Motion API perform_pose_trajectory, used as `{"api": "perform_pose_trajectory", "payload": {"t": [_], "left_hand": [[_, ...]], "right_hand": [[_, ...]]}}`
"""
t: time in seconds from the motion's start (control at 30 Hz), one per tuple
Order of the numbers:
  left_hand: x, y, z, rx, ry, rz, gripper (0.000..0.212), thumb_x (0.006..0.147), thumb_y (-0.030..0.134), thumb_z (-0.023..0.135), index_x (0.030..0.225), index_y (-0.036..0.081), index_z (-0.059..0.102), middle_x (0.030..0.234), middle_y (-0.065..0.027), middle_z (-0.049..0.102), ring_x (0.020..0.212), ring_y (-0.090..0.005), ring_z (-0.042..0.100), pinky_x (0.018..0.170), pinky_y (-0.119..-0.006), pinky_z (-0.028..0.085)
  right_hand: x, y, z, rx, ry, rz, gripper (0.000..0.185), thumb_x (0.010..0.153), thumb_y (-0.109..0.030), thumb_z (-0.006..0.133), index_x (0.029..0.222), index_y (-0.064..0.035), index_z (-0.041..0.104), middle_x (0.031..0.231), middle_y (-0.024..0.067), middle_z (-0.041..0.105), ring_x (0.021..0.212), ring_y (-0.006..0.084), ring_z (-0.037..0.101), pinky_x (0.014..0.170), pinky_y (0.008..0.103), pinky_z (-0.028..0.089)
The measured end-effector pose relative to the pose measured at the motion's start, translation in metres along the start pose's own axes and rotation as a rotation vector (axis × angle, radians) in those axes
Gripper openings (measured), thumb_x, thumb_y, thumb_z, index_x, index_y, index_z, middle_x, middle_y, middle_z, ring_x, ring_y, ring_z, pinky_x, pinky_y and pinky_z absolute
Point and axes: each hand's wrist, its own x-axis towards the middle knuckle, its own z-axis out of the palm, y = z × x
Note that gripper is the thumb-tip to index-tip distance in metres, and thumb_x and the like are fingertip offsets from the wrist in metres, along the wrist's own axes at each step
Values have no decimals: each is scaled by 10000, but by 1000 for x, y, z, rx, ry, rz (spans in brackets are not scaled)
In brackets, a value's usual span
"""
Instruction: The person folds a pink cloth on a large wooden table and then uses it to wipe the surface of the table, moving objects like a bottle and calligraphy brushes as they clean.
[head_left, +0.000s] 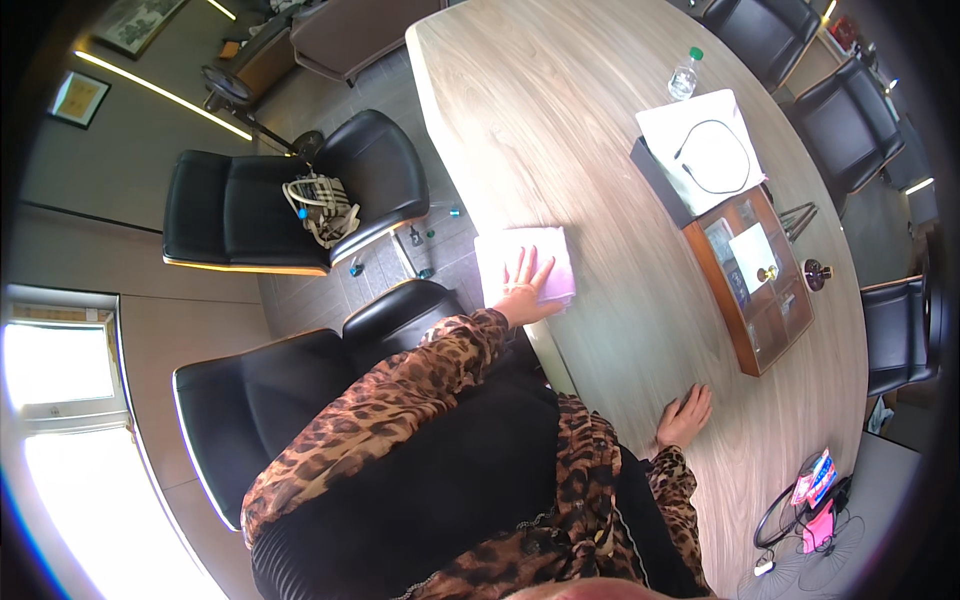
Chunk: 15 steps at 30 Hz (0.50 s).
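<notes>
My left hand (527, 289) lies palm down with spread fingers on a folded pale pink cloth (556, 251). The cloth rests at the near edge of a curved wood-grain table (600, 172), partly over the rim. Resting on the tabletop farther right, my right hand (684, 420) has nothing in it, its thumb apart from the fingers. Beyond it is a wooden box with a clear lid and compartments (776, 319). A white card (754, 255) and a small gold-coloured object (766, 274) are on that box.
A white pad with a black cable (705, 135) tops a dark box (660, 180). Behind it stands a clear bottle with green cap (684, 79). Black chairs (247, 202) flank the table, one bearing a striped handbag (326, 206). Cables and packets (814, 495) lie at right.
</notes>
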Motion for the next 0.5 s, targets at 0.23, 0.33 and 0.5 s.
{"api": "perform_pose_trajectory", "payload": {"t": [0.23, 0.33, 0.5], "left_hand": [[24, -11, -13, -29, -28, -11, 991, 770, 660, 576, 1519, 201, 116, 1544, -248, -80, 1429, -382, -144, 1112, -588, -44], [38, -21, -21, 12, -10, -54, 989, 777, 687, 553, 1519, 206, 109, 1545, -243, -73, 1430, -384, -133, 1109, -607, 0], [66, -36, -44, 12, 1, -66, 1002, 776, 708, 540, 1519, 200, 101, 1546, -239, -83, 1429, -385, -135, 1105, -610, -20]], "right_hand": [[-1, 5, 6, -28, 27, -12, 517, 922, -232, 435, 1382, -3, 383, 1468, 202, 326, 1379, 354, 269, 1132, 513, 170], [-2, 3, 9, -50, 27, -6, 511, 924, -236, 429, 1385, -18, 386, 1467, 198, 329, 1377, 358, 274, 1130, 518, 180], [-1, 6, 11, -96, 41, -8, 511, 918, -246, 424, 1387, -45, 384, 1463, 192, 332, 1369, 362, 285, 1126, 521, 197]]}}
